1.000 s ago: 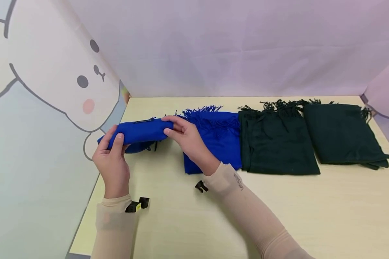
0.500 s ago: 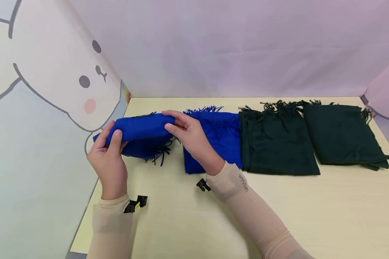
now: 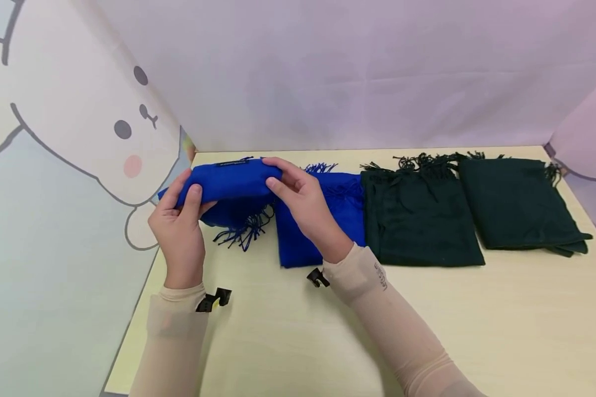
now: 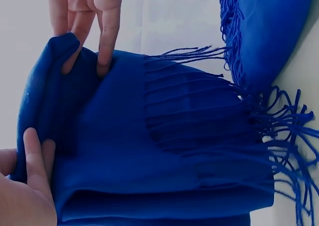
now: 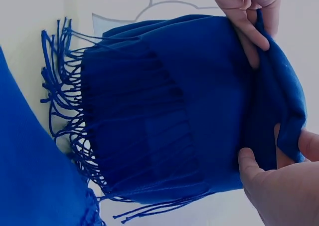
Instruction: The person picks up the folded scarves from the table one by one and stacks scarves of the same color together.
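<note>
A folded blue fringed scarf hangs between both hands above the left part of the table. My left hand grips its left end, thumb on the near face and fingers behind. At the right end, my right hand pinches the top edge between thumb and fingers. A small dark label shows along the upper edge. In the left wrist view the underside of the scarf shows fingers tucked into its fold, and loose fringe dangles from the lower end. The right wrist view shows the same fringe from the other side.
A second folded blue scarf lies on the table just right of the held one, partly covered by my right hand. Beside it lie two dark green folded scarves, fringes toward the back. A printed wall panel borders the left side.
Both hands have raised the blue scarf and shifted it slightly right. Its lower part and fringe now hang more visibly beneath the held edge.
</note>
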Demonstrator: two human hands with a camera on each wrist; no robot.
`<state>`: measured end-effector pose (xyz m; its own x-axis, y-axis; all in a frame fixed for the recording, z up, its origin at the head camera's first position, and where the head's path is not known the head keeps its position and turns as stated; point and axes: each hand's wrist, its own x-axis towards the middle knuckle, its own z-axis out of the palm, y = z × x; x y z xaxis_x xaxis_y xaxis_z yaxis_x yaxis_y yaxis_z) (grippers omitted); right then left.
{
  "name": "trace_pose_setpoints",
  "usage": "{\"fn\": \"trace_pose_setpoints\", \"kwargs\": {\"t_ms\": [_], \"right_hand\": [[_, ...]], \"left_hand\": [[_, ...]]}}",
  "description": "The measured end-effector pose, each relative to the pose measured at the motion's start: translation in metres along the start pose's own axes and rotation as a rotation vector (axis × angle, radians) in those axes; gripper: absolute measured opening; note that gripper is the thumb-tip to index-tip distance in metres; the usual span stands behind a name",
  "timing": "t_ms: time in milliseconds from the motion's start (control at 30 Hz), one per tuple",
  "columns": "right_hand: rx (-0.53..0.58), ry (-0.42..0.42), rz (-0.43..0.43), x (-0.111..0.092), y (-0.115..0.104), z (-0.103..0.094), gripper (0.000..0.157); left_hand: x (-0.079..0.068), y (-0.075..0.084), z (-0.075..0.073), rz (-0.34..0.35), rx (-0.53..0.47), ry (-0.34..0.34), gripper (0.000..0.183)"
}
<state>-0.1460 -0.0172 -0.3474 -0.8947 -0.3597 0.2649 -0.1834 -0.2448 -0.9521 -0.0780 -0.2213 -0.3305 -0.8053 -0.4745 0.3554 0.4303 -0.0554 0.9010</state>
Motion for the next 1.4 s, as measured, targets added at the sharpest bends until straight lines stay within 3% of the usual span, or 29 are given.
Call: {"fn": "trace_pose_setpoints", "kwargs": {"t_ms": [333,533,833,933,1033,1167,1267,1400], "right_hand": [[0.039,0.064,-0.034,0.001,-0.007,-0.022,0.039],[0.123,0.094,-0.053,0.0,-0.009,-0.037,0.039],[0.158,0.158,-0.105,-0.001,-0.024,-0.057,0.034],[0.175,0.173,-0.125,0.001,-0.029,-0.065,0.034],[0.199,0.19,-0.141,0.003,-0.033,-0.074,0.033],[0.249,0.202,-0.168,0.007,-0.039,-0.083,0.033],[0.284,0.203,-0.201,0.011,-0.044,-0.087,0.032],[0.317,0.206,-0.252,0.017,-0.046,-0.091,0.032]], "left_hand": [[0.009,-0.005,0.024,0.004,-0.034,-0.09,0.037],[0.014,-0.011,0.039,-0.015,-0.036,-0.15,0.039],[0.025,-0.018,0.061,-0.048,-0.07,-0.235,0.031],[0.031,-0.016,0.068,-0.087,-0.035,-0.283,0.032],[0.038,-0.015,0.075,-0.173,-0.03,-0.347,0.033],[0.048,-0.012,0.088,-0.277,-0.082,-0.396,0.033],[0.054,-0.01,0.099,-0.285,-0.129,-0.397,0.03],[0.06,-0.01,0.111,-0.243,-0.2,-0.38,0.026]]}}
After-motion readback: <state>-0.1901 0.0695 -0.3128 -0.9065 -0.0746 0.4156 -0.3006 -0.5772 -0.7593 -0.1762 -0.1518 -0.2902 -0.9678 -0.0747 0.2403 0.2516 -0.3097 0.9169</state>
